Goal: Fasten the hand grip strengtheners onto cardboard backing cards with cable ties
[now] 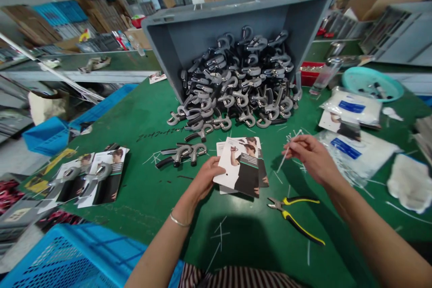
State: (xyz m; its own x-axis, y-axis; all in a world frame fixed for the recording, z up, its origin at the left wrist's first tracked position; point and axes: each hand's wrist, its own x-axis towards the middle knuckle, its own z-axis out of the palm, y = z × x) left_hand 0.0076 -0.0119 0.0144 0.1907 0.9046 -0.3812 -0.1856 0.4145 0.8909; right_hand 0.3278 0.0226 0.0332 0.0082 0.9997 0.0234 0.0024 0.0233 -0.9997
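In my left hand is a printed card, pinched at its left edge, with more cards lying under it. The right hand pinches thin white cable ties between thumb and fingers, over a small scatter of ties on the table. Below it lie diagonal cutters with yellow-and-black handles spread apart. Left of the cards rest a few loose grey-and-black hand exercise grips. Farther left, more of these grips lie on printed cards.
A grey crate tipped on its side spills a heap of hand grips onto the green table. On the right are bags of white ties, a turquoise basin and a white cloth-like bundle. A blue basket stands at the lower left.
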